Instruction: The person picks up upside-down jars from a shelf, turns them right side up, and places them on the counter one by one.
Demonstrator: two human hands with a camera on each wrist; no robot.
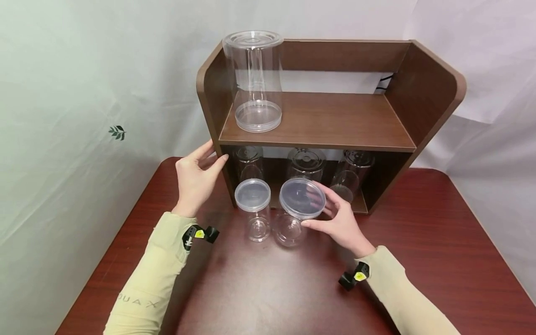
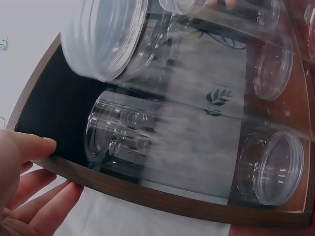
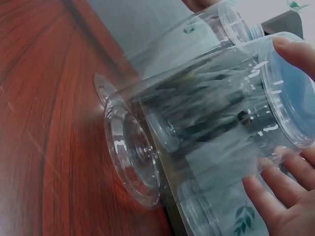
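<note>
We had the right hand [image 1: 341,224] clamped round the lid [image 1: 301,197] of a wide jar [image 1: 288,229], at the centre of the head view, just beside a narrow jar [image 1: 254,204] on the worktop [image 1: 268,293]. Left of centre, our left hand [image 1: 196,177] pinched the shelf [image 1: 331,114] by its side. A tall jar [image 1: 257,79] stood in the upper middle; three more jars [image 1: 307,162] filled the level below.

Long pale-yellow sleeves [image 1: 144,274], the left printed with grey lettering [image 1: 137,300], carry black wrist cameras [image 1: 211,234] with small yellow patches [image 1: 199,234].
</note>
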